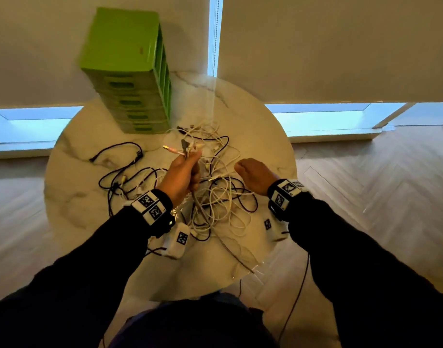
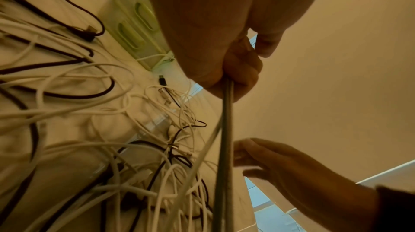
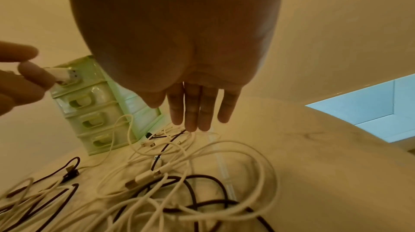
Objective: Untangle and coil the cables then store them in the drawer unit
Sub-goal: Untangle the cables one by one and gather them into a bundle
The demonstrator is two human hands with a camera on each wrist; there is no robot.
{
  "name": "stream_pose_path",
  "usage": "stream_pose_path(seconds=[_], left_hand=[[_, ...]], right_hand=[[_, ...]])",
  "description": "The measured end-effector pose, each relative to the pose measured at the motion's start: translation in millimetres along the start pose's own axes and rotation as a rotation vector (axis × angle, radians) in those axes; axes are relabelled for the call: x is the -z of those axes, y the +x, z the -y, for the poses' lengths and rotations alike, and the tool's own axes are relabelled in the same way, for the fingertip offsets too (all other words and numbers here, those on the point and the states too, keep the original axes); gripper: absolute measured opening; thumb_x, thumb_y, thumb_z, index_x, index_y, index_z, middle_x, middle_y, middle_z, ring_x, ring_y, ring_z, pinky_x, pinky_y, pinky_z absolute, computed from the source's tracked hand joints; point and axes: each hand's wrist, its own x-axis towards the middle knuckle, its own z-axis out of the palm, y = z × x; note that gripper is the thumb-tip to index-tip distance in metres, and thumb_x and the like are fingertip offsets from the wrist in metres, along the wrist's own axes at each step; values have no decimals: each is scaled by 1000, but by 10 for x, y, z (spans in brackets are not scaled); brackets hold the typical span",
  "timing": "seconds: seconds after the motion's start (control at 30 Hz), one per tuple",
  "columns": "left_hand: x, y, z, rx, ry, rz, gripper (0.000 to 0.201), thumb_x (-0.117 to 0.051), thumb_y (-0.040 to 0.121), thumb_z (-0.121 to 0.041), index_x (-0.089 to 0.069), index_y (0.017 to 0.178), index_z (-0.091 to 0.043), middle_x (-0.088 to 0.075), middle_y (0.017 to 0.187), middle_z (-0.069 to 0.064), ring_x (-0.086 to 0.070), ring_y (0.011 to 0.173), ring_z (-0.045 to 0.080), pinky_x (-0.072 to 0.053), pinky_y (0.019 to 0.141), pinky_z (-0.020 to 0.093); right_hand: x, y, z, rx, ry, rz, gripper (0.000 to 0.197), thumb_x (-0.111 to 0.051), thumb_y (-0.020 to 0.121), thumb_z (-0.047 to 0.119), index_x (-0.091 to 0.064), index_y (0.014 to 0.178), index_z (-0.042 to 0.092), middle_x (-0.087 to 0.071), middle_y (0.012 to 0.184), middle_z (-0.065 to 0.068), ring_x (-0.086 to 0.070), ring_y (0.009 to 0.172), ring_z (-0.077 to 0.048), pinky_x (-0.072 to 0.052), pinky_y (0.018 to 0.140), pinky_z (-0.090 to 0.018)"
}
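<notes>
A tangle of white and black cables (image 1: 215,192) lies across the round marble table (image 1: 72,197). My left hand (image 1: 182,172) is raised above the heap and grips a bundle of cable ends (image 1: 187,148), whose plugs stick out past the fist. A grey cable (image 2: 226,129) runs taut from that fist down to the pile. My right hand (image 1: 253,174) hovers beside it with straight fingers (image 3: 193,111) and holds nothing. The green drawer unit (image 1: 130,71) stands at the back left of the table, its drawers closed.
More black cables (image 1: 120,156) lie spread to the left of the heap. One cable trails over the table's near edge (image 1: 240,259). White blinds and low windows stand behind the table. Wooden floor surrounds it.
</notes>
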Motion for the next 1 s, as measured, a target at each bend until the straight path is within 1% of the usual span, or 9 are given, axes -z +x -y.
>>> stream_pose_path(seconds=[0.1,0.27,0.4,0.57,0.63,0.73,0.8,0.9,1.0], left_hand=[[18,21,127,35,1,-38,37,-51,104,-33,-37,70,-27,-26,60,-8,-23,52,11,-22,48,27],[46,5,243,69,28,-85,36,-52,103,-34,-38,72,-25,-27,63,-4,-23,55,14,-21,54,30],[83,12,297,75,58,-107,37,-53,103,-36,-38,72,-23,-30,62,-3,-26,53,14,-25,50,28],[50,28,327,94,39,-139,34,-51,104,-33,-40,75,-21,-33,59,-5,-29,50,12,-30,47,26],[14,24,337,95,9,-145,29,-51,104,-30,-44,79,-19,-34,58,-6,-30,50,11,-30,47,25],[-35,41,353,102,-106,-113,18,-46,106,-27,-52,95,-14,-31,61,-7,-25,52,9,-22,50,23],[-51,69,362,97,-209,-97,26,-38,108,-28,-58,99,-12,-32,61,-6,-21,53,9,-17,53,25],[-85,106,348,59,-335,-136,33,-33,109,-29,-60,101,-12,-39,63,-5,-25,55,9,-22,53,24],[-155,113,285,13,-417,-163,35,-31,109,-29,-60,104,-11,-41,68,-4,-29,56,8,-23,52,22]], right_hand=[[-74,384,-10,-58,-173,64,36,-32,107,35,-61,111,15,-65,118,-11,-60,108,-35,-45,93,-44],[-189,704,-61,-126,-438,344,30,-35,105,31,-61,106,17,-63,115,-6,-57,111,-29,-26,103,-47],[-143,789,-150,-45,-295,465,36,-39,107,26,-66,119,5,-63,123,-16,-57,111,-33,-38,88,-33],[28,723,-187,-40,-182,498,33,-41,107,24,-63,116,1,-63,120,-19,-53,95,-26,-35,79,-28],[97,710,-217,-41,-90,409,20,-42,106,18,-58,111,6,-64,117,-18,-58,94,-28,-42,72,-27],[254,690,-195,-106,275,38,9,-42,104,16,-50,104,10,-69,104,-19,-67,84,-29,-45,54,-11],[365,693,-122,-83,421,-169,18,-42,106,21,-53,109,7,-68,105,-17,-66,87,-26,-50,60,-12],[412,589,81,116,300,-369,25,-46,103,28,-63,106,10,-64,110,-12,-56,107,-27,-49,93,-37],[320,286,428,160,407,-325,18,-45,105,29,-59,104,18,-65,94,-4,-60,91,-20,-49,83,-36]])
